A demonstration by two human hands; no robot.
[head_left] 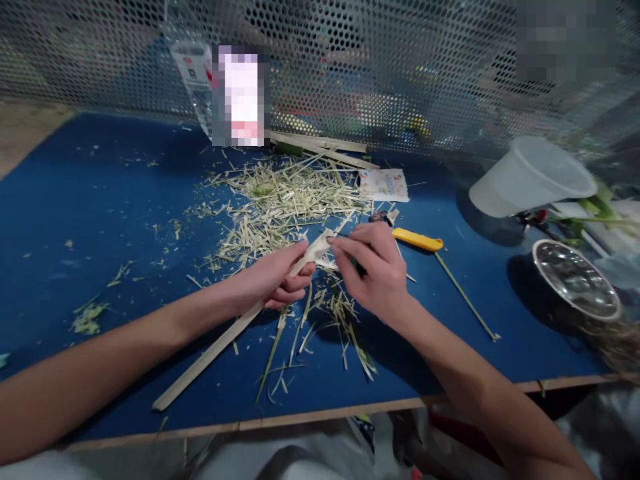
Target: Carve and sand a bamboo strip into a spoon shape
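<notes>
On my feed the largest surface is a blue work table (100, 200) with a wooden edge strip (240, 425) along its near side, and a perforated metal screen (320, 60) stands along its far side. A white plastic cup (533, 177) lies tilted on its side at the far right, and a steel bowl (575, 280) sits at the near right. Across the middle spreads a loose heap of pale green shavings (285, 200), with a few long cut strips (320, 150) lying beyond it against the screen. A printed paper slip (384, 185) rests just right of the heap, and a yellow-handled utility knife (417, 239) lies right of my hands, beside a thin stalk (465, 293). Between my hands runs a long pale split strip (210, 353), its lower end reaching toward the near edge of the table, held above the scattered shavings. My left hand (275, 277) is closed around it, fingers curled. My right hand (373, 267) makes a narrow pinch at the strip's upper end; a small dark object in that grip is too hidden for me to identify.
</notes>
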